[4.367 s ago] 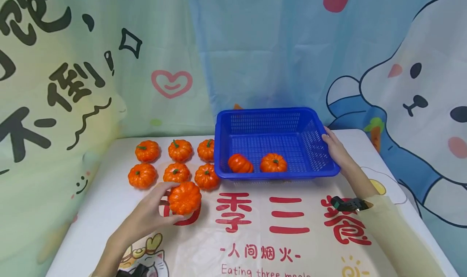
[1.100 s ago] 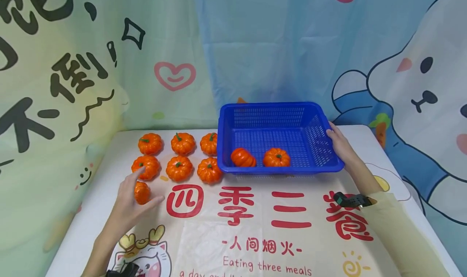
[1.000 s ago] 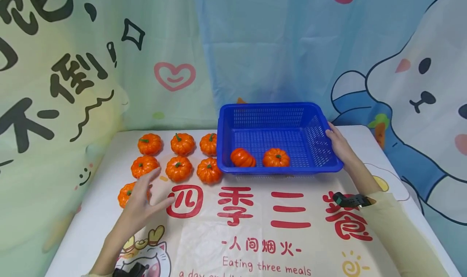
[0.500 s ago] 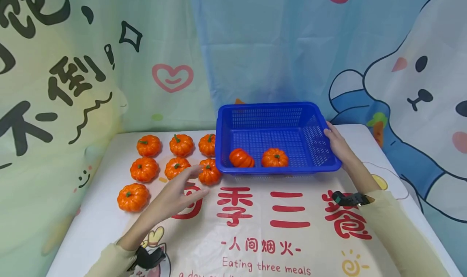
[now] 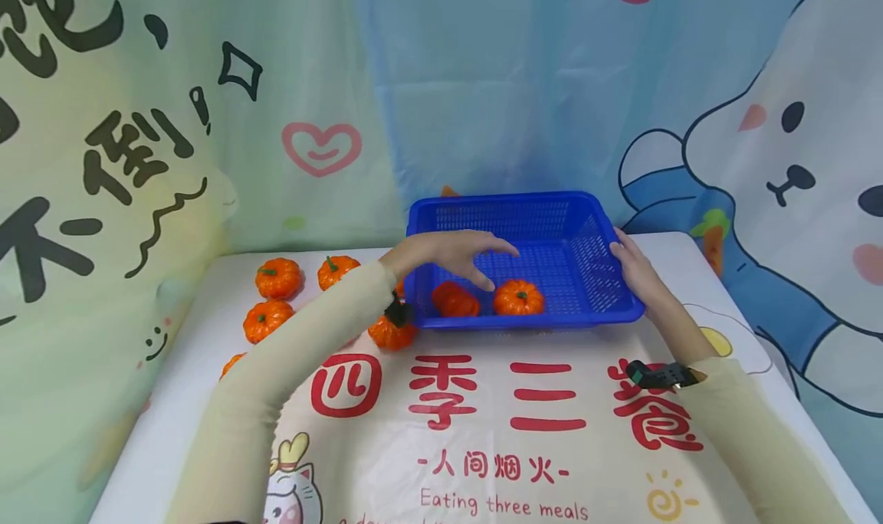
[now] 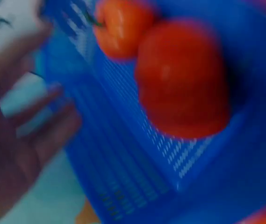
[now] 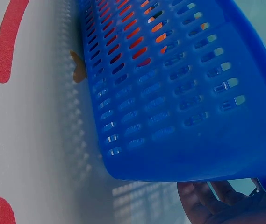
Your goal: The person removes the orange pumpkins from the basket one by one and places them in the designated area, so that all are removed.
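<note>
My left hand (image 5: 462, 254) is over the blue perforated basket (image 5: 569, 267), fingers extended and holding nothing. Two small orange pumpkins lie in the basket: one tipped on its side (image 5: 454, 303) below the hand, the other upright (image 5: 519, 298) near the fingertips. Blurred in the left wrist view, the same pumpkins (image 6: 184, 79) show beside the spread left fingers. My right hand (image 5: 636, 275) grips the basket's right end; in the right wrist view its fingers (image 7: 200, 200) curl at the rim, partly hidden by the basket wall.
On the table's left side stand several more pumpkins (image 5: 279, 279), partly covered by the left sleeve (image 5: 297, 355). A printed cloth (image 5: 493, 401) covers the tabletop's front. A patterned curtain (image 5: 476, 126) hangs behind the basket.
The left hand has set a pumpkin down at the front left of the group and let it go. It has then moved right, over the basket. The right hand keeps its hold.
</note>
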{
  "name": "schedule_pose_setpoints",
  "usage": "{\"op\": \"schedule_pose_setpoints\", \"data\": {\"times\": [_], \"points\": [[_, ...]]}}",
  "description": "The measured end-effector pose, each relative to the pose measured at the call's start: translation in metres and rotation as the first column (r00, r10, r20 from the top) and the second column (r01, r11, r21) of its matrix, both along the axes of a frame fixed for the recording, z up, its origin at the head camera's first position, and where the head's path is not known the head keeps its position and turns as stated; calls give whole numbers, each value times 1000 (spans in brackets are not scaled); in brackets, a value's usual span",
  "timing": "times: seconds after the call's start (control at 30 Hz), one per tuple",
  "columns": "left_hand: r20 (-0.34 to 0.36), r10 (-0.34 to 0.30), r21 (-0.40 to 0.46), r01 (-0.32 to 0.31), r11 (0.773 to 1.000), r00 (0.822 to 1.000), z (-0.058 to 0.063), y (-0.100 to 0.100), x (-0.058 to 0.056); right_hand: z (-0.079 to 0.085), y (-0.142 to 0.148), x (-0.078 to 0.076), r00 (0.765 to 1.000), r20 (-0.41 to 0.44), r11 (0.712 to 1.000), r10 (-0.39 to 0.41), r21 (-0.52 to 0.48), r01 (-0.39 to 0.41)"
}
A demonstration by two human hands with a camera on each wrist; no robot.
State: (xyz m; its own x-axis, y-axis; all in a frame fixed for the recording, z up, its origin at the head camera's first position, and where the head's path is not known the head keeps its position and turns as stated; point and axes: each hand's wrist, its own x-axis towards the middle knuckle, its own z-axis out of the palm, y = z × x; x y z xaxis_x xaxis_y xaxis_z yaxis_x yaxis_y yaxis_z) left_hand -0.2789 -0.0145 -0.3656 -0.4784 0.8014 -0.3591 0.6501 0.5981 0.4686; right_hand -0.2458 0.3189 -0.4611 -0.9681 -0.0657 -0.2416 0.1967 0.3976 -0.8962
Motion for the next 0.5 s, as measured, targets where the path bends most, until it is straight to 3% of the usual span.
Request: {"op": "schedule_pose_setpoints", "data": {"times": [0.07, 0.1, 0.27, 0.37, 0.5], "points": [[85, -88, -42, 92, 995, 992, -6, 15, -15, -1, -2, 0, 1000, 4, 1000, 1, 5, -1], [128, -101, -54, 109, 993, 987, -10, 20, -20, -2, -3, 0, 1000, 6, 1000, 3, 7, -3], [242, -118, -37, 131, 991, 963, -28, 35, -32, -2, -5, 1, 1000, 11, 1000, 4, 14, -4], [246, -104, 18, 103, 995, 964, -35, 38, -38, 0, -3, 1, 1000, 11, 1000, -7, 17, 7], [257, -24, 118, -7, 993, 966, -44, 36, -48, 1, 1, 3, 1000, 12, 1000, -13, 12, 13]]}}
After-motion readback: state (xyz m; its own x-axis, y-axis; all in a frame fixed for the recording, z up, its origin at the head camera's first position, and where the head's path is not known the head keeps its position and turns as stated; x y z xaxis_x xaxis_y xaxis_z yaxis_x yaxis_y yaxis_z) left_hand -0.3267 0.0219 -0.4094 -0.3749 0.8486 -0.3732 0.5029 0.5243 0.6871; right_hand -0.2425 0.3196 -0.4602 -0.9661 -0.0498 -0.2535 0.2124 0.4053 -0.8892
